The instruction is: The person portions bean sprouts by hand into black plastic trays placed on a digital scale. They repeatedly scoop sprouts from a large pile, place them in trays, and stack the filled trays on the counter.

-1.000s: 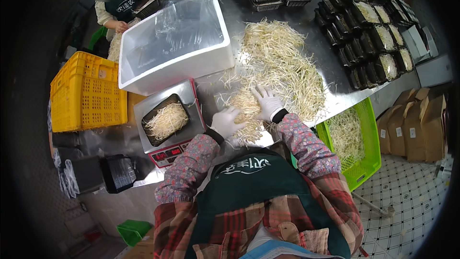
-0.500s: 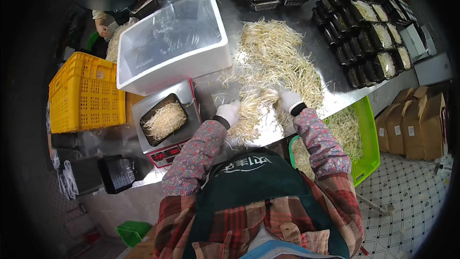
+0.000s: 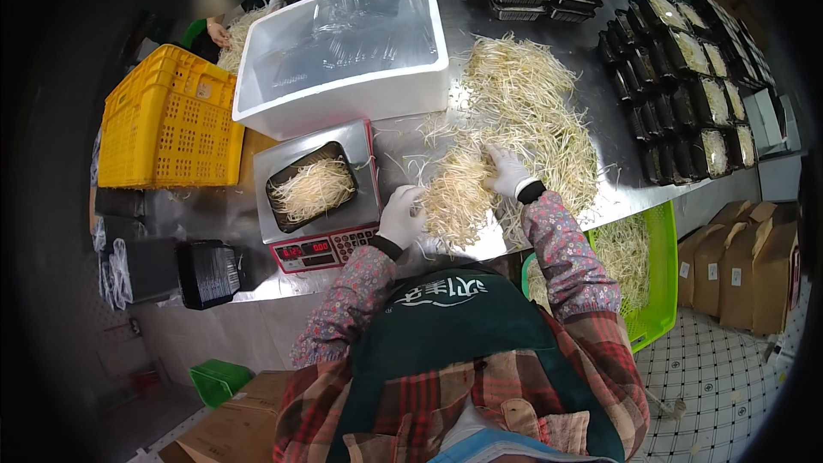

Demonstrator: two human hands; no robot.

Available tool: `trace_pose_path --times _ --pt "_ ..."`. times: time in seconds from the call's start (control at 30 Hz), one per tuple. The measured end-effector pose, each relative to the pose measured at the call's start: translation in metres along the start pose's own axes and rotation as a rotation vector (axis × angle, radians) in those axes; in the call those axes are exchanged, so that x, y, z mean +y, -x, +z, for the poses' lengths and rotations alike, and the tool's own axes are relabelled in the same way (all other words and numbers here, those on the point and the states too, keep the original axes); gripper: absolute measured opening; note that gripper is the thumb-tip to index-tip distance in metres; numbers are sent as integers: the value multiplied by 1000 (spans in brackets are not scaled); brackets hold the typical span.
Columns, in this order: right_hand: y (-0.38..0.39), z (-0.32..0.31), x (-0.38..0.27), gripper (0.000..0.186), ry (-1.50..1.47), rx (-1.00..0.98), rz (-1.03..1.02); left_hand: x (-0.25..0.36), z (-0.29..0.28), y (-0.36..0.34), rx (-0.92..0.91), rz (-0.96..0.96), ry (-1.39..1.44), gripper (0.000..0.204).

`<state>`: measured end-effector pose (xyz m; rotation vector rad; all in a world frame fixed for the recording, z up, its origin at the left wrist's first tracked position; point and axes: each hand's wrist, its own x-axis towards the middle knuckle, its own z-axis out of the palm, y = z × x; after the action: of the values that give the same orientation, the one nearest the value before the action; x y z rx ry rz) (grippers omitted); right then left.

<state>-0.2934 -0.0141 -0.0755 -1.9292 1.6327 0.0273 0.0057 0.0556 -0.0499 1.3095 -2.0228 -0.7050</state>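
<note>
My left hand (image 3: 401, 215), in a white glove, lies at the left edge of a loose clump of bean sprouts (image 3: 456, 197), fingers bent and slightly apart. On the clump's other side, my right hand (image 3: 508, 170), also gloved, has its fingers apart among the sprouts, their tips partly hidden. A larger heap of sprouts (image 3: 519, 69) spreads behind on the steel table (image 3: 613, 190). Left of my hands, a black tray of sprouts (image 3: 283, 206) rests on a scale (image 3: 363, 182) with a red keypad panel.
A white foam box (image 3: 351, 94) and yellow crate (image 3: 167, 124) stand back left, a co-worker's hand (image 3: 218, 33) beyond. Stacked trays (image 3: 669, 111) fill the right. Black empty trays (image 3: 206, 279) lie front left. A green crate (image 3: 662, 266) and paper bags (image 3: 737, 270) sit low right.
My hands were spread on the sprouts, then raised part of the clump; now they flank it, lower down. The view has shifted, and the co-worker is less visible at the top.
</note>
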Motion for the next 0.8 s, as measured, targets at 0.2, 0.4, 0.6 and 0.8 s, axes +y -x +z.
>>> trace_pose_path --times 0.2,0.4,0.6,0.8 --pt "26 20 -71 131 193 60 -108 32 -6 34 18 -329 355 17" --pt "31 21 -83 82 -1 124 -157 55 -10 78 -86 -393 372 19" --pt "30 45 -71 87 78 228 -296 77 -37 98 111 -430 371 22" --pt "20 15 -73 58 -79 136 -164 64 -115 89 644 -200 69 27"
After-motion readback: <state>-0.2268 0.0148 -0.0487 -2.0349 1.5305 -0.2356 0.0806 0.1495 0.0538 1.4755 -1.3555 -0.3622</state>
